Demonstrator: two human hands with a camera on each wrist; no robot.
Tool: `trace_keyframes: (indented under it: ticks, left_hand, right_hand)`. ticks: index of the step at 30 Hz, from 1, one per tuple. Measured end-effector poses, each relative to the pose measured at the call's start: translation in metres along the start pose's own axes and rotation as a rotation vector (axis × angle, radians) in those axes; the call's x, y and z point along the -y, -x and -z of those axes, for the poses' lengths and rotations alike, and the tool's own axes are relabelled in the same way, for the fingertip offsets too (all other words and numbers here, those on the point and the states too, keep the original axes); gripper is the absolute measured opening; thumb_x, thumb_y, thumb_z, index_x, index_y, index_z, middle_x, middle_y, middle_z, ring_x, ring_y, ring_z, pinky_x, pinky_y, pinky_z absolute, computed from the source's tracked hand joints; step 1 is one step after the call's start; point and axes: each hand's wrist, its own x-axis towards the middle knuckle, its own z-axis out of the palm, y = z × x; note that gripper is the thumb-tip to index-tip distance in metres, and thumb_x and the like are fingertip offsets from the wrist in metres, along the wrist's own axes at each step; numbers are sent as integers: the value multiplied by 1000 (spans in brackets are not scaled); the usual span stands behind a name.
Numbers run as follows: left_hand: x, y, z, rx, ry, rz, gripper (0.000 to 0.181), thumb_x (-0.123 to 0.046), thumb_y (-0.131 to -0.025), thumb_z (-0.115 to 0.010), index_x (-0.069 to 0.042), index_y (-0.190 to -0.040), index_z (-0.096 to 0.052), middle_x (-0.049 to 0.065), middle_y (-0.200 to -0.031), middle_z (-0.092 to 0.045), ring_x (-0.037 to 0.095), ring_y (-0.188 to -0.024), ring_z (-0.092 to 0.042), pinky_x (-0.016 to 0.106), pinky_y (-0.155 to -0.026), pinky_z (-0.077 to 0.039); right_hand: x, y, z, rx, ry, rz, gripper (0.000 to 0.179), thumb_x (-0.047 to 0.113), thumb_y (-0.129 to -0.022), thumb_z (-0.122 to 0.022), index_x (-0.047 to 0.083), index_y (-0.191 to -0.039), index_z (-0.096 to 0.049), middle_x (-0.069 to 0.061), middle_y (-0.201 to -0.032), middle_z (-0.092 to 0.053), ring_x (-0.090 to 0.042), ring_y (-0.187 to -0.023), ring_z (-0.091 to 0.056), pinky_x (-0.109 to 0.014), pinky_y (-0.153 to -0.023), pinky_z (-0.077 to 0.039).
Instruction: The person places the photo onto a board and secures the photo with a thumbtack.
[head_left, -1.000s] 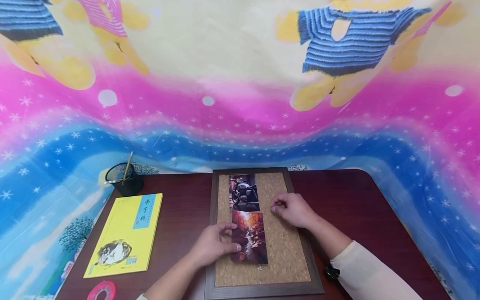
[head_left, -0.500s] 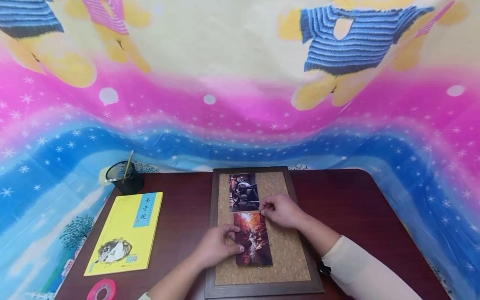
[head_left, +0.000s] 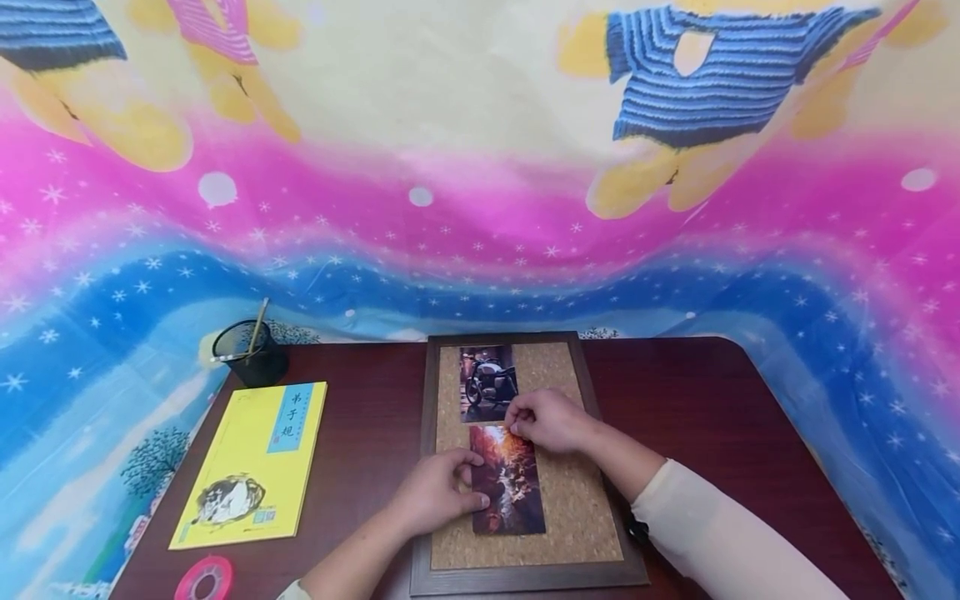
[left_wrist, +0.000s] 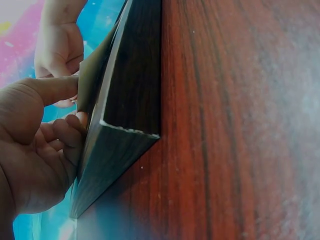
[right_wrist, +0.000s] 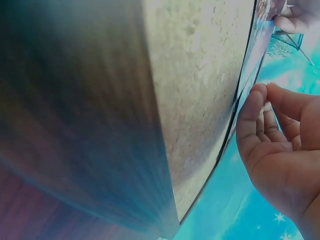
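A cork board (head_left: 577, 500) in a dark frame lies on the table. On its upper part is a motorcycle photo (head_left: 483, 387). Just below lies an autumn stream photo (head_left: 506, 492); my left hand (head_left: 438, 492) holds its left edge with index finger and thumb. In the left wrist view, this photo's edge (left_wrist: 90, 82) stands slightly off the board. My right hand (head_left: 551, 421) is at the stream photo's top edge, thumb and index fingertips together. The right wrist view shows a small pale thing (right_wrist: 266, 105) at those fingertips, mostly hidden, its kind unclear.
A yellow book (head_left: 251, 467) lies left of the board, with a black mesh pen cup (head_left: 258, 367) behind it. A pink tape roll (head_left: 204, 579) sits at the front left. A patterned cloth (head_left: 480, 242) hangs behind the table.
My left hand has shifted the stream photo slightly right and down. A small clear bit below it is no longer visible. My right hand has moved left to the photo's top edge.
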Motion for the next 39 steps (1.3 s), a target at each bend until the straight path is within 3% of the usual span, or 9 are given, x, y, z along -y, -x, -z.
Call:
trace_keyframes:
  ticks: [18, 39]
  left_hand:
    - [2, -2, -3, -23, -96, -13, 46, -28, -75, -90, -16, -114, -70, -9, -83, -59, 5, -69, -51, 28, -68, -45]
    - [2, -3, -3, -15, -92, -19, 46, -26, -75, -91, -13, -114, -70, -7, -82, -59, 5, -70, -50, 28, -70, -45]
  right_hand:
    - [3, -15, -4, 83, 87, -19, 12, 10, -94, -75, 20, -87, -77, 12, -75, -63, -9, -73, -58, -33, -74, -49]
    - [19, -31, -2, 179, 200, -109, 15, 11, -91, -76, 23, -81, -78, 12, -80, -67, -10, -76, -59, -32, -76, -51]
